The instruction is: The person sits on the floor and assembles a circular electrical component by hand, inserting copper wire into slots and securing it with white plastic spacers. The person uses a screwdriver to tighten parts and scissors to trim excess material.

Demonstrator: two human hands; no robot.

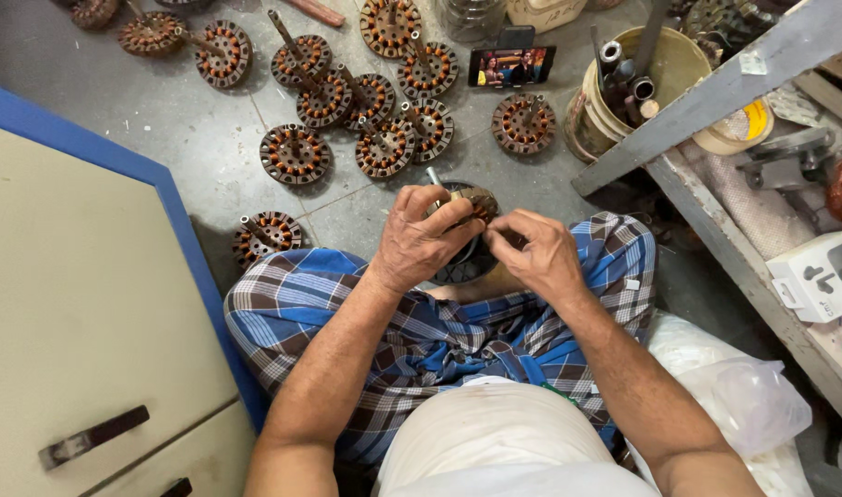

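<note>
Sitting cross-legged on the floor, a person works over the lap. At far left stands a cream cabinet (80,304) with a blue edge. Beyond it, stators (347,92) with copper windings lie scattered on the far floor. The left hand (421,239) closes its fingers on a stator (472,207) held above the knees; the right hand (536,253) pinches at its near-right rim. Farther right, a phone (511,66) and a bucket (637,87) stand beside a grey bench (715,92).

Blue checked wrap (439,322), white undershirt (495,433), bare arms.
</note>
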